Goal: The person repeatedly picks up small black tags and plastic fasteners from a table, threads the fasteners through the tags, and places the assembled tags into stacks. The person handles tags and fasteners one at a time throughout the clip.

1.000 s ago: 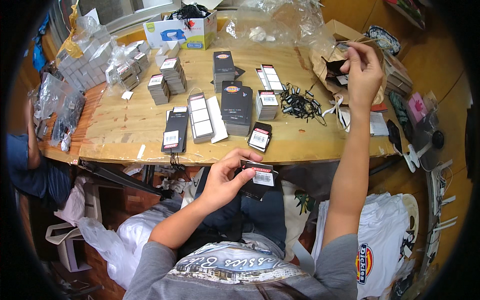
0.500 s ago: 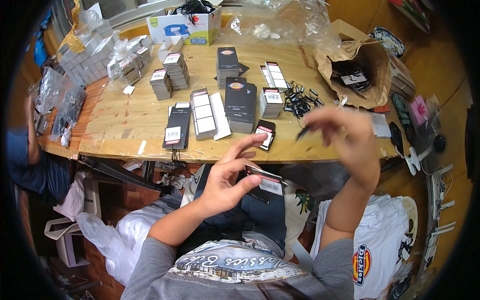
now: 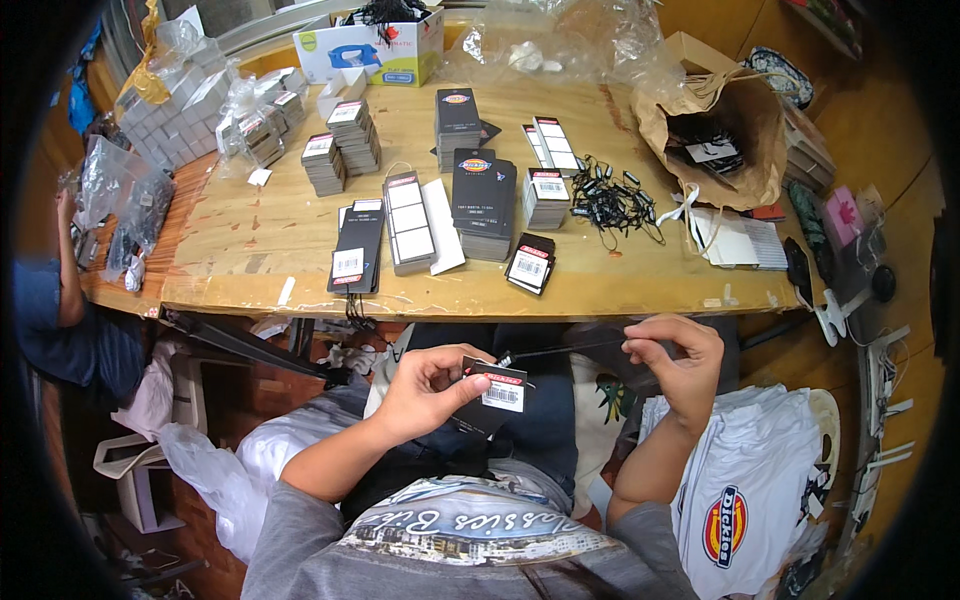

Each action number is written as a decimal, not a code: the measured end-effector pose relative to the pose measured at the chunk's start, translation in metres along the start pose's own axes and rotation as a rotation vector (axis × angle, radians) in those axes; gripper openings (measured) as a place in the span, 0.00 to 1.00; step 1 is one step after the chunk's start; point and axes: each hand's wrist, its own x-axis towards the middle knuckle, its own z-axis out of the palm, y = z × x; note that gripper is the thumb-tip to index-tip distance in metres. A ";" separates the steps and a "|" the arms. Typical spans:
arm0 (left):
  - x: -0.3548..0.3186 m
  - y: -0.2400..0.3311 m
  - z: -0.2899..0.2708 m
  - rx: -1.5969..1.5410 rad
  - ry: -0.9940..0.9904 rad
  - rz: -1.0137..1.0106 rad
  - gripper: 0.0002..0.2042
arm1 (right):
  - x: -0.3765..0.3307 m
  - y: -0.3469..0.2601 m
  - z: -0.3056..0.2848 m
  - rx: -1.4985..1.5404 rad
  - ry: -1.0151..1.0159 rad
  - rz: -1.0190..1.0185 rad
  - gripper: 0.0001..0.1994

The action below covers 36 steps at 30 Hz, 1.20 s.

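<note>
- The left hand [image 3: 425, 390] is closed round a small stack of black hang tags [image 3: 495, 390], thumb on top, held over the lap just below the near edge of the wooden counter [image 3: 250, 240].
- The right hand [image 3: 680, 365] pinches the end of a thin black string loop [image 3: 570, 348] between thumb and forefinger, the other fingers curled loosely; the string runs taut from the tag's top corner to those fingers.
- A second ago the right hand was up in the brown paper bag [image 3: 715, 140] at the counter's far right; half a second ago it was coming down toward the tags. Now it is level with them and drawn out to the side, so the string appears to be already fed through the tag's hole and being pulled tight.
- The left hand has barely moved over that time.
- On the counter above the tags lie a loose heap of black string fasteners [image 3: 610, 200] and several stacks of tags [image 3: 485, 205].
</note>
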 end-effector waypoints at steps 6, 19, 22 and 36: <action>-0.001 -0.007 0.007 -0.036 -0.003 -0.045 0.08 | -0.006 0.029 0.027 0.768 0.115 -0.045 0.07; 0.001 -0.016 0.006 -0.135 0.086 -0.069 0.11 | -0.015 0.025 0.057 1.343 0.071 0.041 0.07; 0.005 -0.021 0.005 -0.300 0.100 -0.037 0.13 | -0.023 0.020 0.064 0.852 0.205 0.007 0.04; 0.003 -0.016 0.015 0.232 0.457 0.219 0.11 | -0.031 0.025 0.107 0.389 0.097 0.069 0.06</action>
